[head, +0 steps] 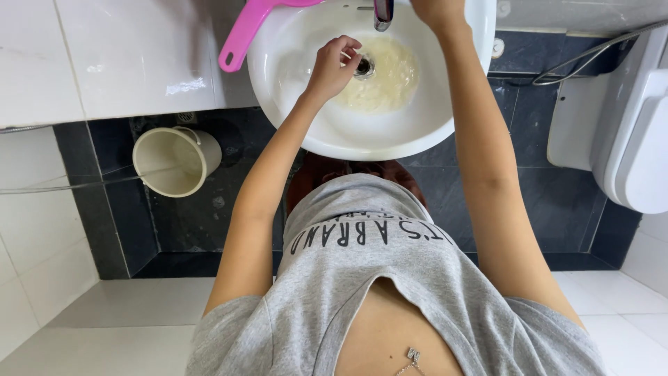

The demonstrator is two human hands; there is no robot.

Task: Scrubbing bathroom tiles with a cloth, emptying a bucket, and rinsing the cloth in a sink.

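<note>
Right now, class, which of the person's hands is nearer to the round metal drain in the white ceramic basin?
Left. The left hand hangs over the white ceramic basin with its fingertips right beside the round metal drain. The right hand is farther away, up by the metal tap.

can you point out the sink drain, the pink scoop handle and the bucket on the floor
sink drain (364,67), head view, on the metal ring at the basin's bottom, beside the left hand's fingertips
pink scoop handle (240,42), head view, middle of the handle
bucket (209,154), head view, on its outer wall
</note>
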